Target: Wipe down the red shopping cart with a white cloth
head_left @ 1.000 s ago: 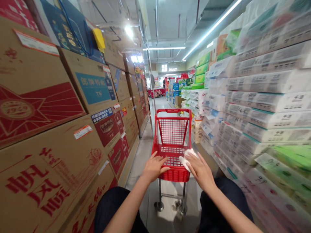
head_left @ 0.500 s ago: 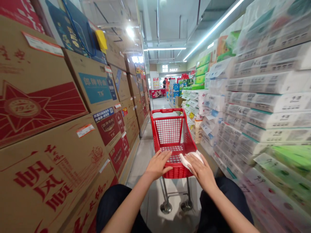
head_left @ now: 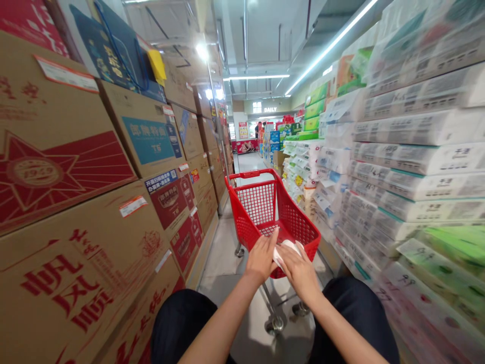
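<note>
A small red shopping cart [head_left: 273, 212] stands in a narrow aisle, turned at an angle with its front swung left. My left hand [head_left: 262, 255] rests on the near rim of the cart, fingers together and extended. My right hand [head_left: 297, 265] presses a white cloth [head_left: 287, 248] against the same rim, fingers laid flat over it. The two hands touch each other at the rim. The cart's basket looks empty. My dark trouser legs show below.
Stacked brown and red cardboard boxes [head_left: 76, 202] wall the left side. Wrapped packs of tissue paper [head_left: 409, 177] are piled high on the right. The grey floor [head_left: 227, 253] runs ahead to a far display where a person [head_left: 258, 129] stands.
The cart has rotated, its front swinging left and its near corner toward me. Both hands moved together at the rim; the right hand with the cloth slid left.
</note>
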Action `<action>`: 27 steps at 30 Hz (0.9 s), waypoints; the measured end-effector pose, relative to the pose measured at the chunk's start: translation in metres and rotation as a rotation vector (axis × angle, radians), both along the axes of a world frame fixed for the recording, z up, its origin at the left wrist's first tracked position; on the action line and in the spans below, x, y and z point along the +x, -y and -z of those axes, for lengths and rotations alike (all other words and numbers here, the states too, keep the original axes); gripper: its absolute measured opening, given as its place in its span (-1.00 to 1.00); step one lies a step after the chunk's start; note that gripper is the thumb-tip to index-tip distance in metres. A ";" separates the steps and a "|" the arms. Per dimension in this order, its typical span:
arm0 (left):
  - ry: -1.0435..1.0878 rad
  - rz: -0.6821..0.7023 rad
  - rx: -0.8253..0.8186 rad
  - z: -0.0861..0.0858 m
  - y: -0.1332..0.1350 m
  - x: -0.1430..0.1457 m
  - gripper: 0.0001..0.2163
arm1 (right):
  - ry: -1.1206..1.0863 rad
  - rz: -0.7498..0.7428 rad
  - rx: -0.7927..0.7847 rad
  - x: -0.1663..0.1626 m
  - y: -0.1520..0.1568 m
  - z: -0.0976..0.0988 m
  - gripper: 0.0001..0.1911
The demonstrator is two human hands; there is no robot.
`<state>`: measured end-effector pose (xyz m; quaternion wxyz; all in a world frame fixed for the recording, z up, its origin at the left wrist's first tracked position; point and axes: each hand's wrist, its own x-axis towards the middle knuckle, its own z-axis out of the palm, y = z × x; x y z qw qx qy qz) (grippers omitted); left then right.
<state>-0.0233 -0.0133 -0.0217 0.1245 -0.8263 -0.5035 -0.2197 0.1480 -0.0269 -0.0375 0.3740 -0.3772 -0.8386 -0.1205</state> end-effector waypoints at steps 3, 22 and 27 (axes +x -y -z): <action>-0.018 0.103 -0.021 -0.004 -0.004 -0.016 -0.02 | 0.046 -0.012 -0.006 0.023 -0.003 0.000 -0.58; -0.097 0.026 0.038 -0.011 -0.020 -0.006 -0.11 | -0.047 0.153 -0.031 0.058 -0.009 0.018 -0.50; -0.081 0.021 0.037 -0.009 -0.016 -0.002 -0.11 | -0.016 0.122 -0.096 0.079 -0.021 0.015 -0.55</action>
